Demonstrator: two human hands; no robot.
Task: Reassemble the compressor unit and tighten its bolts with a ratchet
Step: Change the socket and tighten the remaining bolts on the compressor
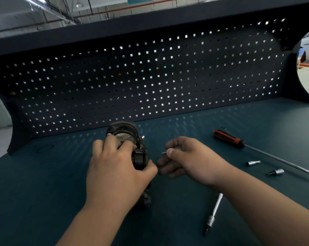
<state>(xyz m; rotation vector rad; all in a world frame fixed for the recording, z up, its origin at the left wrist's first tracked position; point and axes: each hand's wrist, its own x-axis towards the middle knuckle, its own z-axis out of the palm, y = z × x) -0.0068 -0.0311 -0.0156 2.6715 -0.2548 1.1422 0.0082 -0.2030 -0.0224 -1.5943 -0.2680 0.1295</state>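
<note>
The dark compressor unit (127,134) stands on the teal bench, its round metal face turned toward me. My left hand (118,167) grips it from the near side, fingers curled over the top and thumb round its right flank. Just to the right, my right hand (187,157) pinches a small bolt (164,152) between thumb and forefinger, its tip pointing left at the unit and a short gap away. One bolt end (143,137) sticks out of the unit's right side. The ratchet extension with socket (214,213) lies on the bench under my right forearm.
A red and black screwdriver (229,138) with a long shaft lies at the right. Two loose sockets (253,163) (276,172) sit near it. A black O-ring (45,148) lies at the left. The dark pegboard (150,82) closes the back of the bench.
</note>
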